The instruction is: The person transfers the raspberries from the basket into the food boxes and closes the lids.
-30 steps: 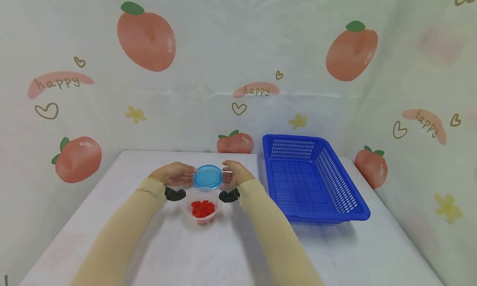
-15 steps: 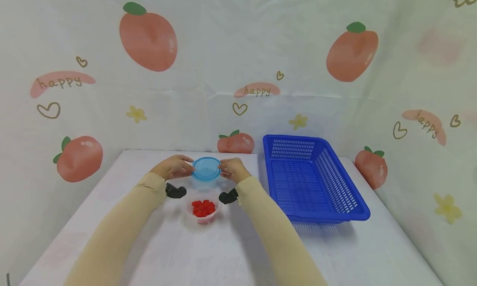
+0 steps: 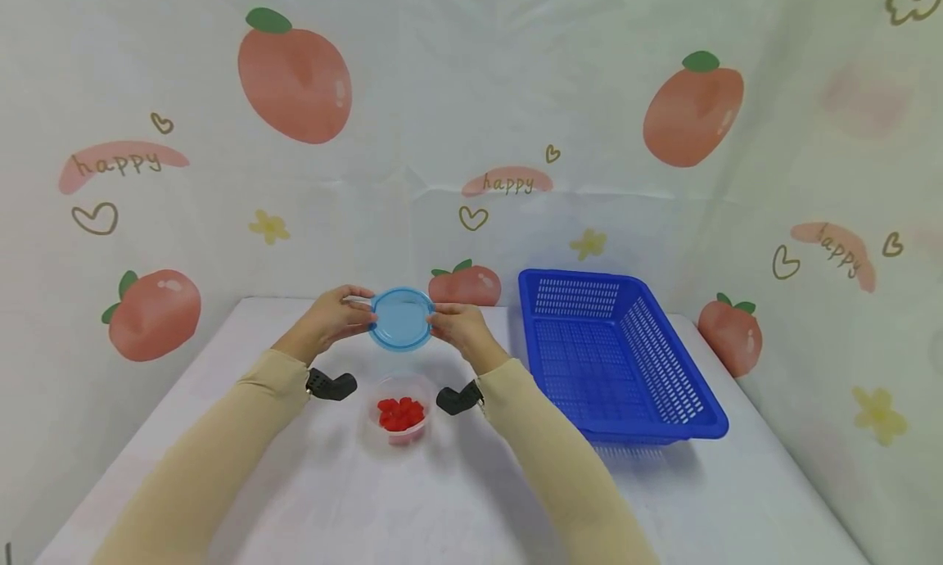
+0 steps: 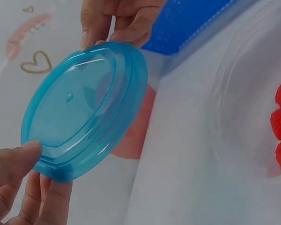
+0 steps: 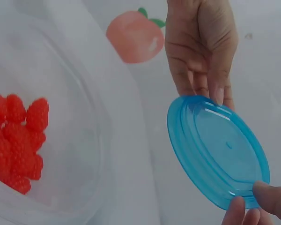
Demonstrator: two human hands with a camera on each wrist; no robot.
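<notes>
A round translucent blue lid [image 3: 401, 319] is held up off the table, tilted, between both hands. My left hand [image 3: 333, 318] pinches its left edge between thumb and fingers, while my right hand [image 3: 464, 329] pinches the opposite edge. In the left wrist view the lid [image 4: 84, 108] shows a raised rim and a small nub at its centre. Below and nearer to me, a clear round plastic container [image 3: 403, 381] stands uncovered on the table. Several red raspberries [image 3: 400, 414] lie in it, seen closer in the right wrist view as bumpy raspberries [image 5: 18, 145].
A blue perforated plastic basket [image 3: 604, 360] stands on the right side of the white-covered table [image 3: 354, 499]. Behind the table hangs a white cloth [image 3: 412, 98] printed with peaches. Black wrist mounts [image 3: 330, 384] sit on both cuffs.
Both hands have raised the blue lid from behind the container and tilted it more toward me. Their fingers now pinch its edges. The container and basket have stayed put.
</notes>
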